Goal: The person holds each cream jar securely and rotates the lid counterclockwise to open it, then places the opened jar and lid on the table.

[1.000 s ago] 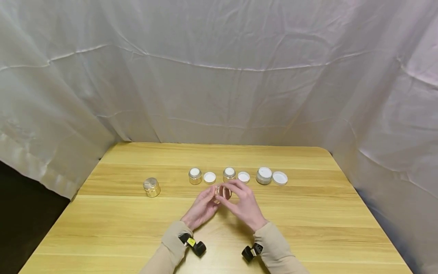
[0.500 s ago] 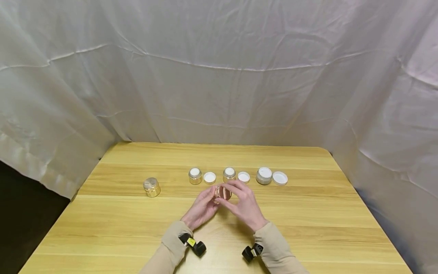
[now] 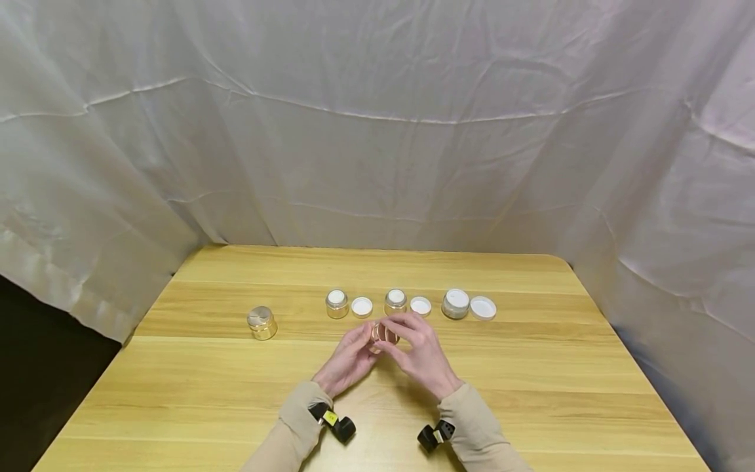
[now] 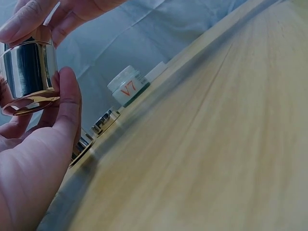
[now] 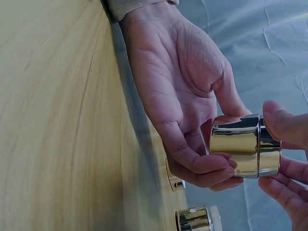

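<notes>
The left hand (image 3: 347,362) and right hand (image 3: 426,354) sit close together, fingers (image 5: 204,166) curled, both forearms (image 3: 287,426) angled inward.

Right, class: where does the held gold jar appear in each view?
Head: held gold jar just below the picture's centre.
Left wrist: held gold jar at upper left, by the edge.
Right wrist: held gold jar right of centre, slightly below mid-height.
Shared landmark: wooden tabletop.

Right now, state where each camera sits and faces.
Head: on the head, facing forward and down at the table and curtain; left hand, right hand and sleeves show.
Left wrist: on that wrist, facing the gold jar; both hands show.
Right wrist: on that wrist, facing the same jar; both hands and a cuff show.
Both wrist views share the jar, table and curtain.
</notes>
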Available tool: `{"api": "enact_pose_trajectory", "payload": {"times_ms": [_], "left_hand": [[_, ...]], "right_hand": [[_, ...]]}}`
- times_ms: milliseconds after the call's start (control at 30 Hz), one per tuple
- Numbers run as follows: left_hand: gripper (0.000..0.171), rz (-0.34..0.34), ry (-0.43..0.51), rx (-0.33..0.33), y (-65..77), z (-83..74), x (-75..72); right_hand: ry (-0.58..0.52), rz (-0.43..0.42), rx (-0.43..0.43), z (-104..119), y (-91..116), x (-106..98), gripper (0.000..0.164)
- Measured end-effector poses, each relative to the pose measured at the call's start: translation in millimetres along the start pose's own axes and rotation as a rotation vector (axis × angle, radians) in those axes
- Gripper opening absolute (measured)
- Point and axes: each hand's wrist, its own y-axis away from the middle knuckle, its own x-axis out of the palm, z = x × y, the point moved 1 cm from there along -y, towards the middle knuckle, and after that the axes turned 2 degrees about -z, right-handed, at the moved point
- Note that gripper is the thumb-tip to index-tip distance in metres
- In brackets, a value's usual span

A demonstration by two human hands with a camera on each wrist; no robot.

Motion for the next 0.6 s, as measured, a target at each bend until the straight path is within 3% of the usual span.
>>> {"api": "enact_pose_trajectory", "payload": {"times_ms": [600], "left_hand": [[0.030, 0.032, 0.017, 0.062, -1.1, 0.4, 0.9]], "right_hand": [[-0.024, 0.053, -0.008, 2.0, 0.4, -0.3, 0.044]]}}
